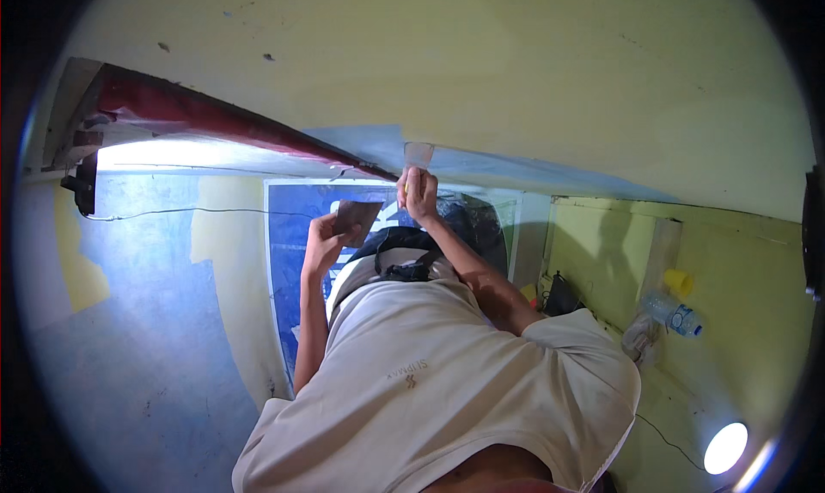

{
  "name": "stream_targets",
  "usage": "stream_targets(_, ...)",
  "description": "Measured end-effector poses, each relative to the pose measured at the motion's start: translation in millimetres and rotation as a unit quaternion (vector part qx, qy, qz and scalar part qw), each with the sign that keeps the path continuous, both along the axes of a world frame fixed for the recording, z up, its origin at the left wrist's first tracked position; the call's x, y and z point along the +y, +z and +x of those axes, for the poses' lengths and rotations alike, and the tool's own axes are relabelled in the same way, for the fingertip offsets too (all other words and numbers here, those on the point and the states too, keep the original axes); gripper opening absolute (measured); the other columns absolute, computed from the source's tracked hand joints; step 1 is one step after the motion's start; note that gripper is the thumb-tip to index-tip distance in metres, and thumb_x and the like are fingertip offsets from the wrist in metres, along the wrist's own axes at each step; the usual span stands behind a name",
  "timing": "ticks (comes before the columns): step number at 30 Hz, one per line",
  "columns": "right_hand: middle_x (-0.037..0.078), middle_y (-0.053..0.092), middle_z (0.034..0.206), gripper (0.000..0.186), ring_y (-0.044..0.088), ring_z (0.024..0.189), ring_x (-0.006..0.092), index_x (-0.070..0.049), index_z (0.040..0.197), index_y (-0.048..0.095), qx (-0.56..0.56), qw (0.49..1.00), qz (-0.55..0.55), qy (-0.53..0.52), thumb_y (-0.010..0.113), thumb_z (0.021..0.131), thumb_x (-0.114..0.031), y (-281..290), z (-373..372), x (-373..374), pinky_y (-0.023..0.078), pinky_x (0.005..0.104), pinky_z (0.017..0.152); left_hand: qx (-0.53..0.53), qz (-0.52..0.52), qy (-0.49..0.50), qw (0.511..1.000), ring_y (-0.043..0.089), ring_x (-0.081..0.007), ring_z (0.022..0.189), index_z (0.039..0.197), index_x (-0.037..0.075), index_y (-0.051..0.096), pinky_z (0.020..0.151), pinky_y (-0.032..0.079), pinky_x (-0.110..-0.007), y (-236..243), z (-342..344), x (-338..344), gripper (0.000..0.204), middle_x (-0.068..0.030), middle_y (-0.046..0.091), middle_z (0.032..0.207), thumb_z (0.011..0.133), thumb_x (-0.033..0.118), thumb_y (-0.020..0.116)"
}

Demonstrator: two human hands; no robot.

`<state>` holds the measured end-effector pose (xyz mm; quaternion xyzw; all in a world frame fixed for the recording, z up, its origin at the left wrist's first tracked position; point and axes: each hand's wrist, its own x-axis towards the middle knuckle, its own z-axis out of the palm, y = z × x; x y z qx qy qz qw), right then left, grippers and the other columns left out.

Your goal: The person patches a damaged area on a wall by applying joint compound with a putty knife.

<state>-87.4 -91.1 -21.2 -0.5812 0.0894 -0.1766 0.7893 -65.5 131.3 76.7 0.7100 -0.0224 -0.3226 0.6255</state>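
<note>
Right hand [420,192] holds putty knife [418,159] upright, blade against ceiling [481,63].

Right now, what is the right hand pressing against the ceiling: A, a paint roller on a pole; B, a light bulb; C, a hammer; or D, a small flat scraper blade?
D: the right hand is raised with a small flat scraper blade set against the ceiling, at the edge of the pale blue patch, while the left hand holds a dark flat board lower down.
</note>
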Motion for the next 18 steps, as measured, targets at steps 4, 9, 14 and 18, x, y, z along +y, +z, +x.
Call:
stream_targets(4, 0.004, 0.052, 0.056, 0.044, 0.046, 0.040, 0.0102, -0.007, 0.085, 0.051, -0.006, 0.997, 0.079, -0.003, 0.036, 0.109, -0.041, 5.8, -1.8, 12.2, 0.037, 0.0247, 0.039, -0.002, 0.023, 0.000, 1.000, 0.065, -0.0083, 0.084, 0.106, -0.004, 0.070, 0.078, 0.052, -0.026, 4.9, 2.3, -0.5, 0.021, -0.0049, 0.073, 0.095, 0.085, 0.000, 0.075)
stream_targets(9, 0.003, 0.051, 0.056, 0.044, 0.044, 0.040, 0.0085, -0.007, 0.086, 0.051, 0.009, 0.995, 0.099, 0.000, 0.036, 0.109, -0.041, 8.4, -6.6, 20.7, 0.035, 0.0236, 0.039, 0.004, 0.028, 0.008, 1.000, 0.065, -0.0089, 0.083, 0.103, -0.004, 0.070, 0.078, 0.053, -0.027, 10.4, 3.3, -5.1, 0.020, -0.0049, 0.073, 0.094, 0.085, 0.001, 0.076)
stream_targets(14, 0.002, 0.049, 0.052, 0.049, 0.047, 0.041, 0.0091, -0.006, 0.077, 0.050, -0.003, 0.998, 0.054, -0.008, 0.035, 0.109, -0.041, 2.0, -1.6, 6.8, 0.037, 0.0243, 0.040, 0.036, -0.008, 0.004, 0.999, 0.066, -0.0099, 0.087, 0.104, -0.005, 0.069, 0.078, 0.054, -0.028, 14.3, 6.1, -6.5, 0.020, -0.0056, 0.073, 0.096, 0.086, 0.001, 0.075)
stream_targets(18, 0.004, 0.050, 0.054, 0.049, 0.046, 0.041, 0.0094, -0.006, 0.079, 0.052, -0.026, 0.999, 0.028, 0.011, 0.036, 0.109, -0.042, 12.9, -0.4, 4.5, 0.038, 0.0251, 0.040, 0.021, 0.011, -0.020, 1.000, 0.066, -0.0098, 0.086, 0.104, -0.006, 0.068, 0.078, 0.053, -0.028, 9.9, 6.0, -4.9, 0.021, -0.0056, 0.073, 0.095, 0.086, 0.001, 0.075)
